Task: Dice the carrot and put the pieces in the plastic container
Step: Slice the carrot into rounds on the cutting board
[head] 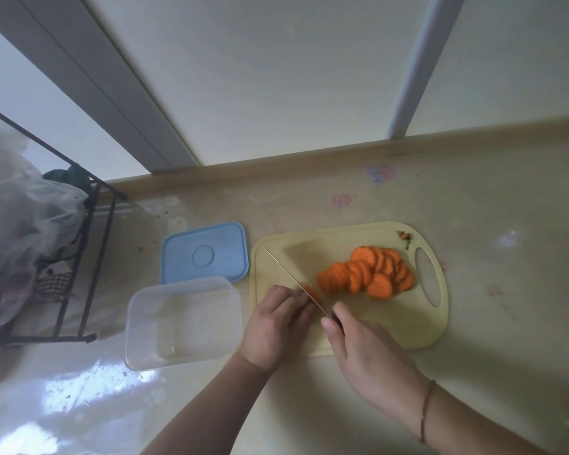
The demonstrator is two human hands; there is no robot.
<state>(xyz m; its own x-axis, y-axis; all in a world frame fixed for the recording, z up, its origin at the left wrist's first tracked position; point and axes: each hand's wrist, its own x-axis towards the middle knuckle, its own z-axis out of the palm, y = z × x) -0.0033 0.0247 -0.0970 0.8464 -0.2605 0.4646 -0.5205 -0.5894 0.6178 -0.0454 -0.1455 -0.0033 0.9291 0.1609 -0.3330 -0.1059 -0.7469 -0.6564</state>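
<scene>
A pale yellow plastic cutting board with an oval handle hole (342,323) lies flat on the glossy cream table (490,208). On the board, a heap of orange round carrot slices (367,274) overlaps toward the handle end, and a small brown-green carrot stem scrap (405,236) sits near the board's far corner. The right hand (362,349) has its grip closed around the dark handle of a thin-bladed kitchen knife (293,278), with the thumb extended along the handle top; the blade runs diagonally away toward the board's far left corner. The left hand (278,326) rests on the board with fingers curled, and its grip pins a short remaining carrot piece (313,293) directly against the left face of the blade. The heap of slices lies to the right of the blade, near it but apart. A clear rectangular plastic container (181,323) stands on the table just beside the board's left edge, with no carrot visible inside it. A light blue rectangular plastic lid (204,252) lies flat behind the container. A black wire rack (89,251) holding translucent plastic bags (17,205) stands at the far left. A thin cord bracelet (426,410) circles the right wrist.
</scene>
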